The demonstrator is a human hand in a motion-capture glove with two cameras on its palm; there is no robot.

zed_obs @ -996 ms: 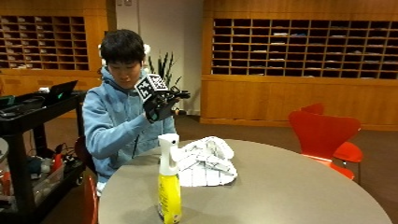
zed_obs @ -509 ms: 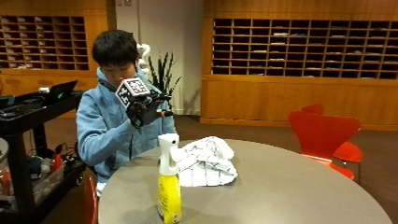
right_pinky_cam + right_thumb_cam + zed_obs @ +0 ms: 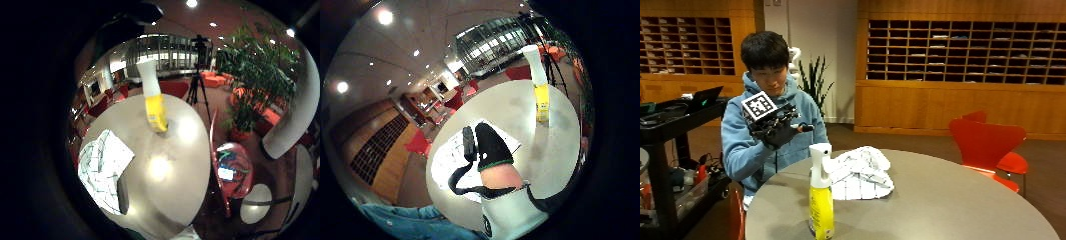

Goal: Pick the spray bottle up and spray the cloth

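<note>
Right now your one spray bottle (image 3: 820, 195) stands upright near the table's (image 3: 953, 205) front edge, one cloth (image 3: 858, 172) behind it; your gloved hand (image 3: 776, 131) hovers released, grasping nothing.

Warm ceiling spotlights glare off the table (image 3: 165, 165); palm views bulge darkly.
</note>
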